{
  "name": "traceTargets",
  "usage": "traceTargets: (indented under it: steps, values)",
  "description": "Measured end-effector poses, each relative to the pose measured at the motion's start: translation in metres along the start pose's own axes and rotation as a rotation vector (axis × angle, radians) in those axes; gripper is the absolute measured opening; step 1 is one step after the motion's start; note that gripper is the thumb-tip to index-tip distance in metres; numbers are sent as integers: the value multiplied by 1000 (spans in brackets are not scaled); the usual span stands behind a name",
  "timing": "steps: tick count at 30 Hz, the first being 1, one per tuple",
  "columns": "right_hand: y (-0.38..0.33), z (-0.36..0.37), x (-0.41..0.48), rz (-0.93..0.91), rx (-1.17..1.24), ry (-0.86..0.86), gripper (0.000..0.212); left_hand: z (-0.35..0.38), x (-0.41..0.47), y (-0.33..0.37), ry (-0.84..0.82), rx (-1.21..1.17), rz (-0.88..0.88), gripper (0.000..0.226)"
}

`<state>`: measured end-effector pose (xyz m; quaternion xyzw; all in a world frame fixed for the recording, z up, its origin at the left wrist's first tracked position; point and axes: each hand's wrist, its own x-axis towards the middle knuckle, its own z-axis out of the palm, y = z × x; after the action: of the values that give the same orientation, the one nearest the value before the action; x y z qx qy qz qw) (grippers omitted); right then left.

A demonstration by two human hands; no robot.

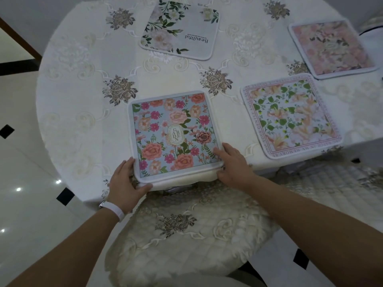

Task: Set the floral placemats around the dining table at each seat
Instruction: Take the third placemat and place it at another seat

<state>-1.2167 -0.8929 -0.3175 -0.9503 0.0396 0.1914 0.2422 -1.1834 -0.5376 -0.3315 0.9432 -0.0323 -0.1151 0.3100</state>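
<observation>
A blue floral placemat (174, 133) with pink roses lies at the near edge of the round table (83, 100). My left hand (126, 181) grips its near left corner, thumb on top. My right hand (234, 162) holds its near right corner, fingers resting on the print. To the right lies a white placemat with green leaves and peach flowers (290, 117). A pink floral placemat (331, 47) lies at the far right. A white placemat with green sprigs (180, 27) sits at the far side.
A cream embroidered tablecloth covers the table and hangs over its edge. A padded chair seat (186, 235) with a lace cover stands right below the blue placemat, and a second one (335, 183) is to the right. A glossy tiled floor (27, 183) lies to the left.
</observation>
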Motion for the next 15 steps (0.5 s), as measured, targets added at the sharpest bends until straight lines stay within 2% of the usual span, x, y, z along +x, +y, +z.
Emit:
traceTargets:
  steps: [5, 15]
  values:
    - [-8, -2, 0, 76, 128, 55, 69, 3, -3, -1, 24, -21, 11, 94]
    - [-8, -1, -3, 101, 143, 86, 60, 3, -7, -1, 32, -74, 60, 72]
